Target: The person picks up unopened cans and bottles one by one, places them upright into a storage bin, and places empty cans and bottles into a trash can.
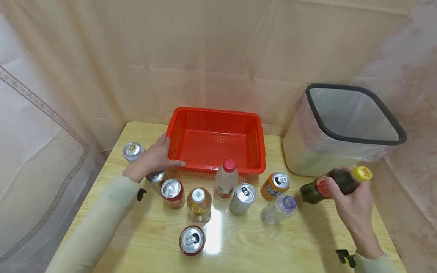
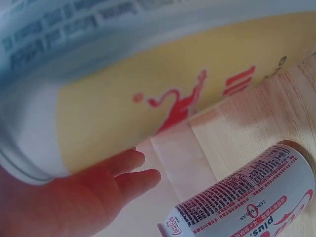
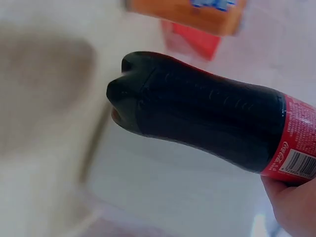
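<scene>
My right hand point(image 1: 355, 204) grips a dark cola bottle point(image 1: 315, 191) with a red label and yellow cap, raised and tilted in front of the bin. In the right wrist view the cola bottle point(image 3: 197, 103) shows its lobed base, with part of the right hand point(image 3: 296, 207) at the label. My left hand point(image 1: 153, 157) lies at the near left corner of the red plastic basket point(image 1: 218, 167), thumb extended over its front rim. Cans stand beside and below that hand; a yellowish can point(image 2: 113, 108) fills much of the left wrist view above the left hand point(image 2: 98, 197).
A lined bin point(image 1: 300, 148) with a black rim stands at right. Near the basket stand a clear red-capped bottle point(image 1: 225, 182), an amber drink bottle point(image 1: 199, 210), an orange can point(image 1: 271, 187), a purple-capped bottle point(image 1: 274, 210) and several other cans.
</scene>
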### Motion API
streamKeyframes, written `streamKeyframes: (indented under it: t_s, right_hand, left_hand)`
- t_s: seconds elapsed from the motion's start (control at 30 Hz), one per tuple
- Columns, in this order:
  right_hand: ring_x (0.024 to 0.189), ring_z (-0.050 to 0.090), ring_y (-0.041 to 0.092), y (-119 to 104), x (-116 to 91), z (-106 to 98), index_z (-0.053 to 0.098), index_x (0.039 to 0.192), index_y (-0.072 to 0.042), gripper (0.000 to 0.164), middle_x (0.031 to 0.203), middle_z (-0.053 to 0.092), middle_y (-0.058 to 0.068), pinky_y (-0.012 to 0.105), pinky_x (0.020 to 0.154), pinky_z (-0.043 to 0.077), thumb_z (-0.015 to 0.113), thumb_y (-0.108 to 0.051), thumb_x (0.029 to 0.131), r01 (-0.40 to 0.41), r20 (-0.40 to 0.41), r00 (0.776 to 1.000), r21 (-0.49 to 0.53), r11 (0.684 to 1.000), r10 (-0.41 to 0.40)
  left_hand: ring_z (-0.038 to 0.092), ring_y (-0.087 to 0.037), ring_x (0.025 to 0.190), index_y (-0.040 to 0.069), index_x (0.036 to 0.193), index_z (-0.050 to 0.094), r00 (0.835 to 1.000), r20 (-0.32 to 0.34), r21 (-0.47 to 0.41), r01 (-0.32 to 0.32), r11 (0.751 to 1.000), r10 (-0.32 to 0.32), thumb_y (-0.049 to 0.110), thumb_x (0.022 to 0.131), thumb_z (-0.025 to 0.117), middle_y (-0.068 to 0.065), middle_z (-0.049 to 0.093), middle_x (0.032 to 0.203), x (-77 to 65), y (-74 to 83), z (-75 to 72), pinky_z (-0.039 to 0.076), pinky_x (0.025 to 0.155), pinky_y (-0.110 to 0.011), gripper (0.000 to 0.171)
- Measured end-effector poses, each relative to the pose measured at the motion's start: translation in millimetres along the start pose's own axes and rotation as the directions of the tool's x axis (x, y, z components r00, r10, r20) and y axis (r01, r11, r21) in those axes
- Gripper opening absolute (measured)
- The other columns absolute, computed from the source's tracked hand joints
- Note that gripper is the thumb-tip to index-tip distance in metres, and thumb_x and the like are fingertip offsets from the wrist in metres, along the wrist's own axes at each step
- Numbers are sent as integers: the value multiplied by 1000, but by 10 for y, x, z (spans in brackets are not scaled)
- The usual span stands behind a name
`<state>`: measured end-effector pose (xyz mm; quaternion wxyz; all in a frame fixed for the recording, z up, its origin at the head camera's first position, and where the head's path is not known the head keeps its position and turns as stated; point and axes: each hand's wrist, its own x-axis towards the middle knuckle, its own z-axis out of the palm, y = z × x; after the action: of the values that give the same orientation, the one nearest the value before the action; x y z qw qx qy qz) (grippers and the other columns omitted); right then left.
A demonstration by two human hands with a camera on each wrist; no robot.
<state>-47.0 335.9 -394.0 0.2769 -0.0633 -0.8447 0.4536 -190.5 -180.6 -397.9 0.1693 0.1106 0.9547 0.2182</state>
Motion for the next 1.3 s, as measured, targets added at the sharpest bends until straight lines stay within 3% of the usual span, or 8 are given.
streamKeyframes:
  t_s: [0.13, 0.23, 0.4, 0.53, 0.7, 0.83, 1.07, 1.3]
  right_hand:
    - [95, 65, 7, -265, 90, -90, 57, 126, 12, 48, 108, 69, -7, 11, 82, 49, 74, 10, 82, 164, -29, 986, 104, 981, -162]
    - [96, 68, 13, -477, 183, -135, 58, 123, 16, 45, 107, 72, 4, 14, 83, 51, 72, 12, 80, 256, -54, 966, 251, 934, -251]
    - [99, 68, 18, -887, 327, -141, 58, 122, 17, 43, 110, 72, 12, 18, 85, 51, 73, 10, 82, 344, -58, 935, 388, 855, -350]
    - [101, 68, 20, -1145, 445, -74, 59, 121, 16, 42, 111, 72, 12, 19, 85, 51, 72, 10, 81, 372, -52, 920, 424, 826, -388]
    - [102, 68, 22, -1321, 584, 32, 61, 123, 8, 44, 110, 72, 13, 20, 84, 50, 70, 8, 80, 374, -21, 916, 405, 834, -401]
    - [100, 68, 23, -1369, 689, 138, 62, 123, 5, 44, 109, 72, 15, 21, 83, 51, 69, 9, 80, 350, 18, 915, 465, 813, -404]
    - [103, 64, 19, -1441, 826, 328, 57, 129, -7, 44, 115, 70, 4, 20, 86, 49, 68, 0, 87, 307, 139, 922, 308, 901, -361]
    - [106, 58, 20, -1526, 964, 592, 54, 132, -10, 45, 119, 63, 3, 24, 87, 48, 70, -9, 91, 265, 249, 906, 295, 918, -341]
  left_hand:
    - [22, -54, 149, -12, 160, 7, 1000, 1, 7, -4, 1000, 4, 58, 84, 79, -33, 3, 168, 5, 2, -15, 32, 115, -66, 126]
    - [21, -54, 150, -13, 159, 7, 1000, 0, 18, -10, 1000, 10, 59, 85, 79, -33, 1, 167, 22, 5, -33, 31, 116, -65, 125]
    - [18, -53, 151, -13, 159, 6, 1000, 5, 18, -6, 1000, 6, 59, 85, 78, -33, -1, 168, 32, -9, -40, 30, 117, -65, 126]
    - [16, -52, 152, -11, 160, 5, 1000, 8, 1, 2, 1000, -2, 60, 84, 78, -32, -2, 168, 20, -18, -43, 29, 117, -65, 128]
    - [13, -51, 153, -9, 161, 4, 1000, 7, -22, 16, 1000, -16, 61, 83, 79, -30, -2, 169, 15, -14, -30, 28, 117, -66, 128]
    - [14, -51, 153, -9, 161, 4, 1000, 2, -30, 16, 999, -15, 60, 83, 79, -29, -2, 169, 14, -8, -16, 28, 117, -66, 128]
    - [15, -51, 153, -8, 161, 5, 1000, -5, -35, 15, 999, -15, 59, 82, 81, -29, -1, 169, 7, -12, -29, 30, 115, -67, 129]
    - [15, -52, 153, -8, 161, 4, 1000, -5, -32, 29, 999, -29, 60, 82, 81, -29, -2, 169, -8, -38, -18, 31, 115, -66, 130]
